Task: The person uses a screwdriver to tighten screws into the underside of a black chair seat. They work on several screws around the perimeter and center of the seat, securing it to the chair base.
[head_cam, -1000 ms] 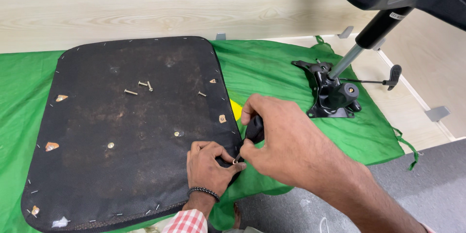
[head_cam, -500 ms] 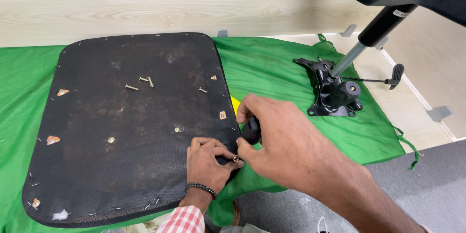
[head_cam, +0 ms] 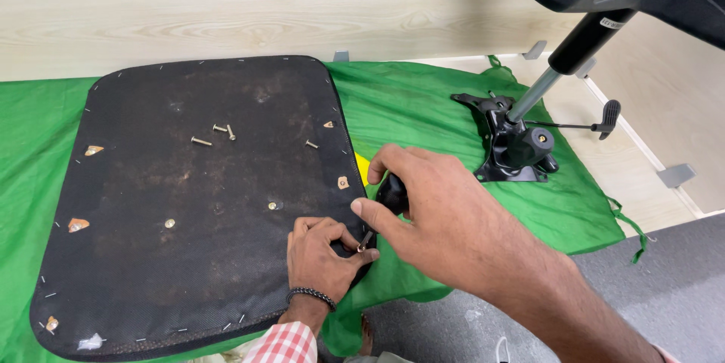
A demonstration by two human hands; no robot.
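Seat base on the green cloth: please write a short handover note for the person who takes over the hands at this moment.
Left hand: pinches at the seat base near edge, steadying the tool tip.
Right hand: grips a black-handled screwdriver, tip at that edge.
Things: four loose screws lie on the base; chair mechanism sits right on the green cloth.
Done: mechanism is off the base.
Left: work at the near edge is unfinished.

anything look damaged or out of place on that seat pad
Yes. The black fabric on the seat pad is torn in small spots along its left edge and near the right edge, showing tan material beneath. Four loose screws lie scattered on top. Both hands, left and right, work at its right edge.
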